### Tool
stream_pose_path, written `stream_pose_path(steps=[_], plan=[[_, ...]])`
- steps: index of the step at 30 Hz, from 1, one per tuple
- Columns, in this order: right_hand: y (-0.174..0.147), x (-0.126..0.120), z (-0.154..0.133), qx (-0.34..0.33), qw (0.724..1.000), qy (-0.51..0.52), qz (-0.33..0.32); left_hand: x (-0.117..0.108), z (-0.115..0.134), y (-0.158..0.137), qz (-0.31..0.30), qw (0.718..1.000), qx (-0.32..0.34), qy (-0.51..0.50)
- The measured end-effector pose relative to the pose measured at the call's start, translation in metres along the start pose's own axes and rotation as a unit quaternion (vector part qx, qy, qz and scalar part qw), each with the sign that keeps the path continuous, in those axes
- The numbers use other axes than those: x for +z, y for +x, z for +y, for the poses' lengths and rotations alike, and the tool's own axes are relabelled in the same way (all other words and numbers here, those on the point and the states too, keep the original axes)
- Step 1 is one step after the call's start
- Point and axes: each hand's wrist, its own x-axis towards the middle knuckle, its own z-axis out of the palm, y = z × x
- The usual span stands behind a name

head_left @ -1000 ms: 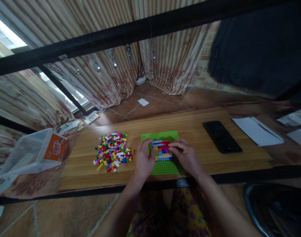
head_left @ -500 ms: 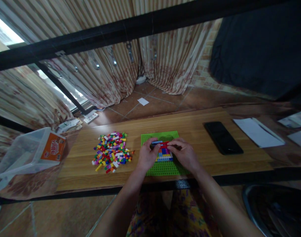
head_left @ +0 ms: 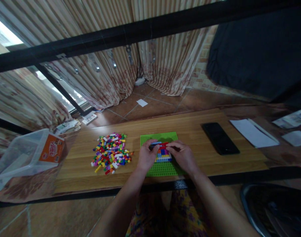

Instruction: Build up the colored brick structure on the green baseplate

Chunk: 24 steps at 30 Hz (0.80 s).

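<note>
Head view: wood-grain table (head_left: 190, 130), long and narrow. Clear plastic bin (head_left: 20, 153) with an orange label sits just off its left end; contents can't be made out. Green studded baseplate (head_left: 160, 170) lies flat around mid-length, its near side close to the table's near edge. Loose brick pile (head_left: 112, 154), mixed colors, spread toward the left end, apart from the baseplate. Black phone (head_left: 220, 138) toward the right end. Left hand (head_left: 146, 157) and right hand (head_left: 185, 158) flank the brick build (head_left: 162, 157), which is on the baseplate between them. Both have thumb and fingers close together, fingertips at the build's far part; can't tell if either grips a piece or just presses. Build is a low, roughly rectangular block: red and light blue at the far side, mixed colors mid, pale and blue rows near. Fingers hide some of it.
</note>
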Motion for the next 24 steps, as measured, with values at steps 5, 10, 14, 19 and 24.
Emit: stream_pose_path(steps=[5, 10, 14, 19, 24], plan=[[-0.0008, 0.001, 0.0016, 0.018, 1.0, 0.012, 0.003, 0.0003, -0.0011, 0.0017, -0.005, 1.0, -0.014, -0.013], [0.0016, 0.0009, 0.003, 0.04, 0.999, 0.022, 0.004, 0.0011, -0.002, 0.0038, -0.011, 0.999, -0.038, -0.034], [0.0029, 0.0022, 0.0045, 0.062, 0.998, 0.031, 0.002, 0.0026, -0.0003, 0.0054, -0.003, 0.998, -0.051, -0.036], [0.0018, 0.0028, 0.0044, 0.069, 0.996, 0.047, 0.006, 0.0024, 0.0018, 0.006, 0.008, 0.998, -0.05, -0.021], [-0.001, -0.0023, 0.0017, 0.129, 0.981, 0.142, 0.007, 0.0025, -0.005, 0.0074, -0.006, 0.997, -0.047, -0.055]])
